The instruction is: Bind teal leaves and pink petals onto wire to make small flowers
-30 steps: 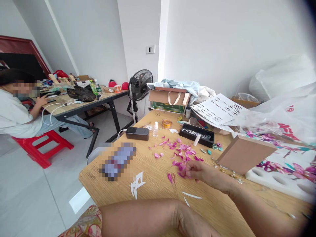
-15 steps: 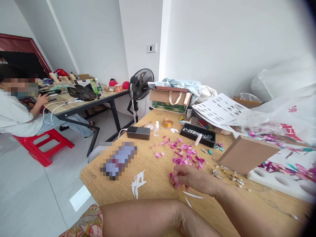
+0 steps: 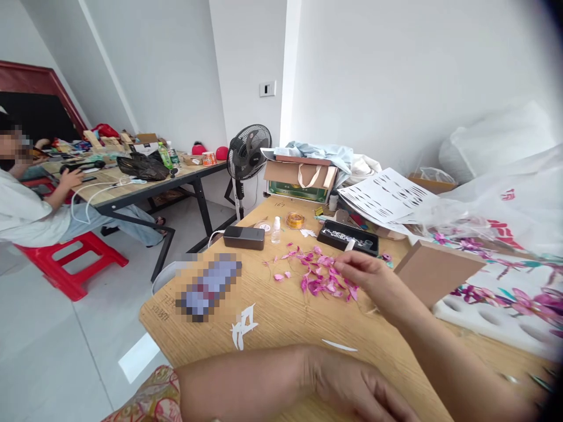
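Observation:
My right hand [image 3: 363, 271] reaches over the right edge of a loose pile of pink petals [image 3: 323, 275], thumb and fingers drawn together. Anything between its fingertips is too small to make out. Just beyond the fingers, a small white tube [image 3: 350, 244] leans on a black tray [image 3: 328, 239] with white bits inside. At the bottom edge my left hand [image 3: 365, 390] shows its back, fingers pointing to the lower right and their tips cut off by the frame. A thin white strip [image 3: 339, 345] lies on the table above it.
White paper cutouts [image 3: 244, 328] and a blurred-out object [image 3: 211, 287] lie left on the wooden table. Behind are a black power bank [image 3: 244, 237], a small bottle [image 3: 276, 230] and a wire coil [image 3: 295, 220]. A brown board [image 3: 435, 272] stands right. Another person sits far left.
My right hand has moved from the table before the pile, where it held pink petals, up and right towards the white tube. My left hand now shows more at the bottom edge.

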### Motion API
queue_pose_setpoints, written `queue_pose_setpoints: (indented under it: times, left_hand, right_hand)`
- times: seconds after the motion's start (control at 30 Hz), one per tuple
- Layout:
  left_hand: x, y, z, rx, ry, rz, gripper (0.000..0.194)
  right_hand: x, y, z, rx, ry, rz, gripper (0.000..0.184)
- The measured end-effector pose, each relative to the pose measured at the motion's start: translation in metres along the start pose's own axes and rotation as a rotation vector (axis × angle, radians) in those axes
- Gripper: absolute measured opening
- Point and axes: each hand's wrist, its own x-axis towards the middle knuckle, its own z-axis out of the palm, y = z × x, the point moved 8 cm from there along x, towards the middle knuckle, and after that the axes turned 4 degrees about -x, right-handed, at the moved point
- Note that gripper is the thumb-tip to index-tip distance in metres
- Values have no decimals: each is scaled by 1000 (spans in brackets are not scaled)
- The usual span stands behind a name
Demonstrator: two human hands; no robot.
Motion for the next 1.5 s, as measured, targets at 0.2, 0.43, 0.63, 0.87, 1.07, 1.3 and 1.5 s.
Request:
queue_pose_setpoints:
  times: [0.2, 0.43, 0.63, 0.87, 1.07, 1.3, 1.5]
  left_hand:
    - [-26, 42, -3, -147, 290, 235, 32]
    - [-32, 53, -2, -205, 426, 299, 28]
    - [-39, 70, 1, 36, 487, 390, 24]
    - [-39, 77, 10, 269, 483, 418, 18]
    - [-39, 75, 8, 128, 461, 456, 19]
    - [-37, 65, 3, 53, 513, 375, 30]
    - [-37, 60, -3, 0, 559, 330, 30]
  right_hand:
    - [-49, -2, -75, 271, 337, -10, 25]
    - [-100, 25, -92, 451, 406, 14, 21]
    - [-118, 43, -101, 315, 510, -7, 21]
    - [-119, 57, -82, 253, 440, -24, 22]
    - [-117, 52, -75, 71, 394, -47, 22]
    - [-113, 51, -66, -22, 330, -64, 20]
    - [-119, 35, -60, -410, 327, -259, 7]
